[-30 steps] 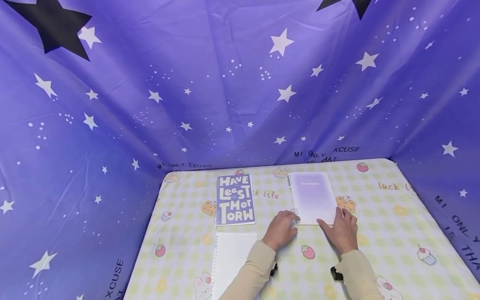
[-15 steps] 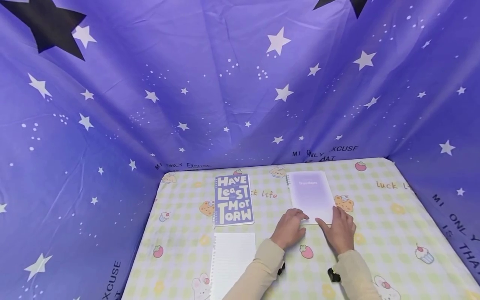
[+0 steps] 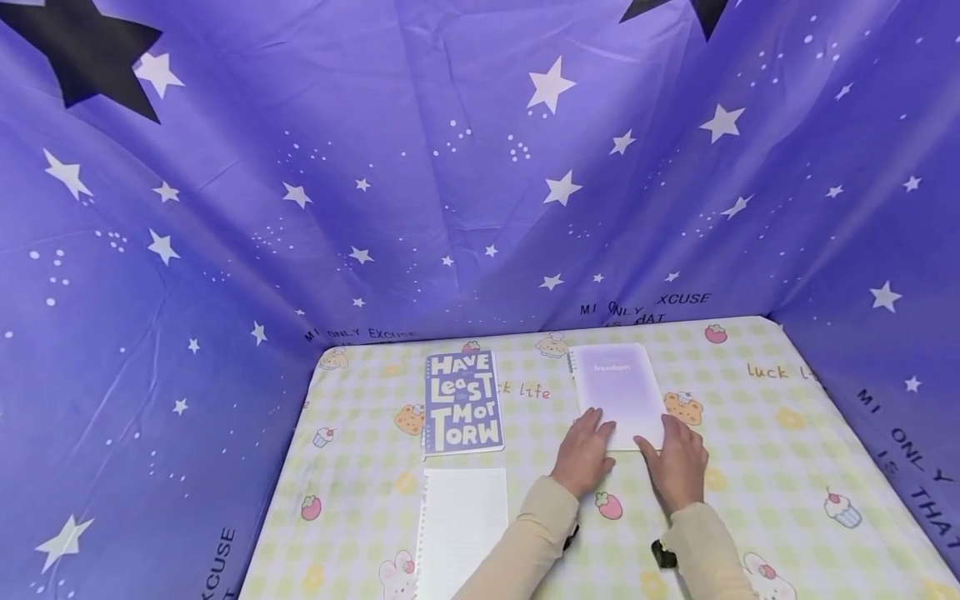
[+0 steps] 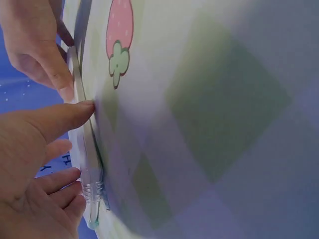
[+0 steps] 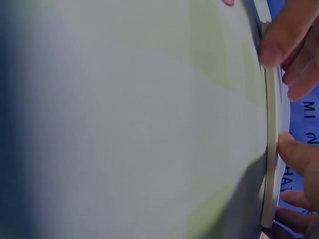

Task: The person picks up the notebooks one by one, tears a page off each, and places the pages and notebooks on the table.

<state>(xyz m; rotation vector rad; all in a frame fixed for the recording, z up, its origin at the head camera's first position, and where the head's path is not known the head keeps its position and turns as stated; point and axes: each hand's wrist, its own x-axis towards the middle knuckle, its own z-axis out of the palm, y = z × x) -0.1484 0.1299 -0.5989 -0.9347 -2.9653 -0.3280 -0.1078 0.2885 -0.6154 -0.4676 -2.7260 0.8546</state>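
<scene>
A pale purple spiral notebook (image 3: 617, 385) marked "freedom" lies closed on the table, its coil along the left side. My left hand (image 3: 585, 454) rests on its lower left part. In the left wrist view, the left thumb (image 4: 75, 113) touches the near edge and the other fingers lie over the cover. At the lower right corner is my right hand (image 3: 675, 465). Its thumb (image 5: 294, 152) touches the cover near the front edge, while its other fingers lie along the right side. Neither hand lifts the notebook.
Left of it lies a blue notebook (image 3: 462, 404) with large white lettering. Nearer is a lined white pad or loose sheet (image 3: 461, 525) with a punched left edge, partly behind the left sleeve (image 3: 525, 542). A checked tablecloth (image 3: 750, 467) covers the table; purple starry curtains (image 3: 450, 167) surround it.
My left hand has shifted right and farther onto the notebook's cover, away from the coil. The right hand stays at its corner. The whole head view has drifted slightly.
</scene>
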